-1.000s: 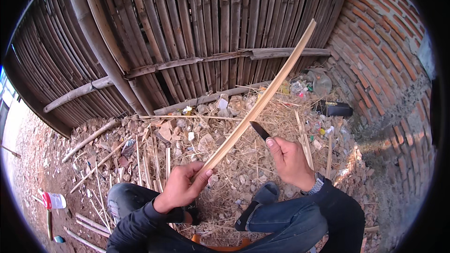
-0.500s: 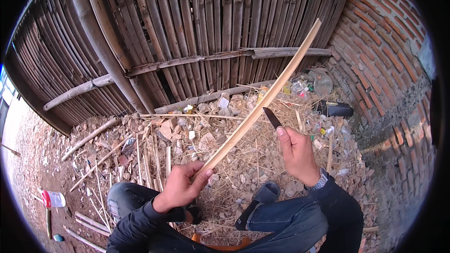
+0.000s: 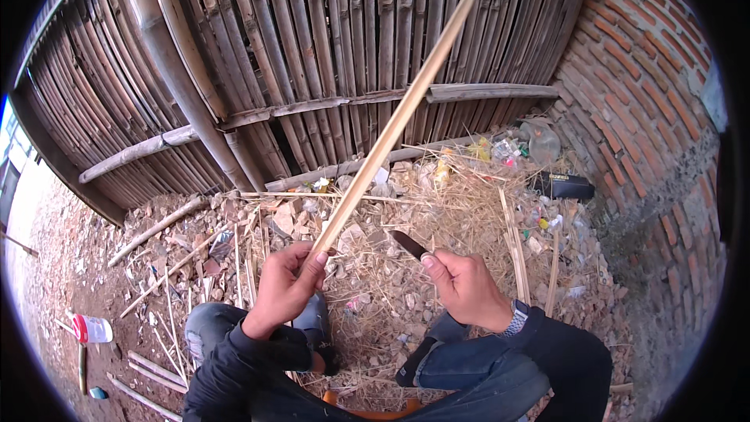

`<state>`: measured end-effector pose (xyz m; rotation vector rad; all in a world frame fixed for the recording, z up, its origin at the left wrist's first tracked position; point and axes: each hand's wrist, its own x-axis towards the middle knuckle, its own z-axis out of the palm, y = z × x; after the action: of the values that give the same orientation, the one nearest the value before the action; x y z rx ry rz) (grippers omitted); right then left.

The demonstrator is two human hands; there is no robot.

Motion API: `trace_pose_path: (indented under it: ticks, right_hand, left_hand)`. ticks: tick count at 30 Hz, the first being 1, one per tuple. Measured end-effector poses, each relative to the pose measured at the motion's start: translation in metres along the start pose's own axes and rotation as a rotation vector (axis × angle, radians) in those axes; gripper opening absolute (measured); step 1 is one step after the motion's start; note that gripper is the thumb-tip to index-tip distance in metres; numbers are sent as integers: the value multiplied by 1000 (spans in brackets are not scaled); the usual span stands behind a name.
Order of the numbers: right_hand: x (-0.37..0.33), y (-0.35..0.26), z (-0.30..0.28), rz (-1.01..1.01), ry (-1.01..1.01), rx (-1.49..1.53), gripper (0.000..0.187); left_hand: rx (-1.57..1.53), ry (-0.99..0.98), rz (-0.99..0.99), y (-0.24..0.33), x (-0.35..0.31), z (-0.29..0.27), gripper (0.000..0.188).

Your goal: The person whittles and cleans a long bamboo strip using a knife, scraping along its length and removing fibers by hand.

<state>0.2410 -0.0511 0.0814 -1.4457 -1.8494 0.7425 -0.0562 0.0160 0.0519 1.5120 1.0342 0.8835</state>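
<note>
My left hand (image 3: 287,284) is closed round the lower end of a long, pale split bamboo strip (image 3: 380,148). The strip slants up and to the right, its far end in front of the slatted wall. In my right hand (image 3: 469,289) is a knife (image 3: 408,244) with a dark blade, its tip toward the upper left. A gap separates the blade from the strip. The fingers and thumb cover the knife's handle.
Straw, stones and litter cover the ground ahead. Loose strips (image 3: 513,246) lie at the right, with poles (image 3: 156,371) at lower left near a red-and-white container (image 3: 94,329). A bamboo slat wall (image 3: 344,31) stands ahead, a brick wall (image 3: 641,109) at right, with a black box (image 3: 562,185) near its foot.
The bamboo strip has swung left and steeper as my left hand moved slightly left and up. My right hand with the knife has come left and lower, and the blade is farther from the strip.
</note>
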Motion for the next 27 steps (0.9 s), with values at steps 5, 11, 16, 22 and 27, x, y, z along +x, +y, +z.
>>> trace_pose_path:
  ticks: [5,11,16,22,27]
  right_hand:
    - [-6,3,-20,66,144,-18,44]
    - [-10,10,-23,89,153,-40,44]
    - [-10,8,-24,75,153,-49,45]
    - [-10,8,-23,67,138,-56,45]
    - [-10,8,-25,66,124,-63,45]
  left_hand:
    - [-352,431,44,12,17,-63,30]
    - [-558,730,175,2,17,-125,36]
    - [-604,839,223,0,16,-128,42]
    - [-587,880,235,-3,14,-134,45]
    - [-609,856,238,-5,13,-136,44]
